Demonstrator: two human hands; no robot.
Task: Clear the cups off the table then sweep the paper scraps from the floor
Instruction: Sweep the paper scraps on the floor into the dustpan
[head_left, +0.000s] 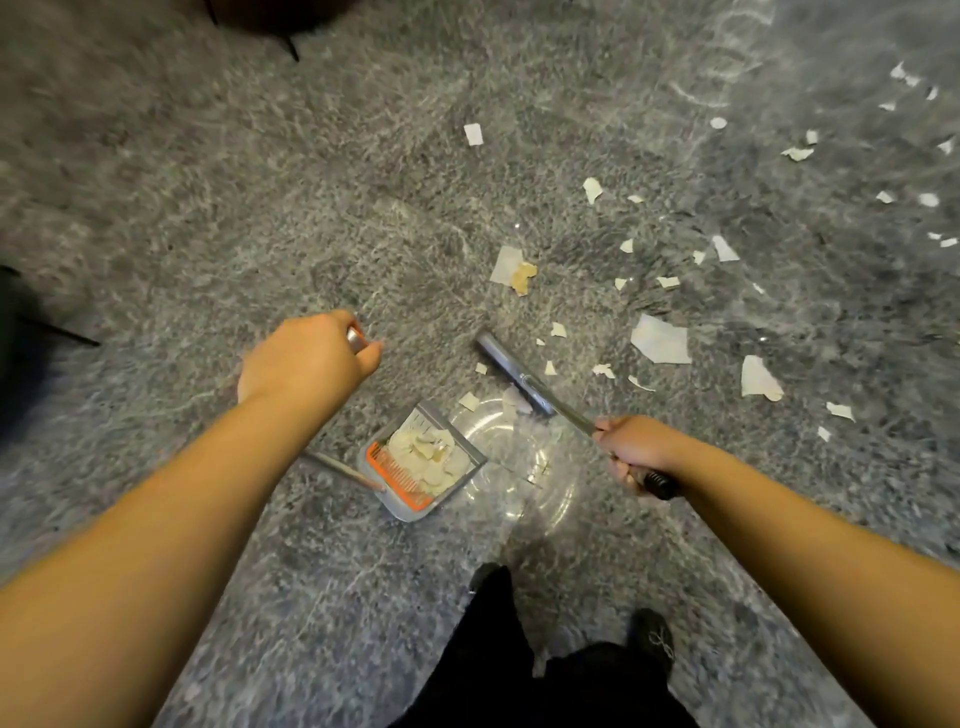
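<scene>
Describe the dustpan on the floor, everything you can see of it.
The dustpan is a grey, plastic-looking tray with an orange comb strip along its rear edge. It sits on the grey speckled floor, mouth turned toward the broom head. A heap of off-white paper scraps lies inside it. A thin metallic handle rises from its back toward the left hand, which grips the top end. The right hand holds the broom, not the pan.
</scene>
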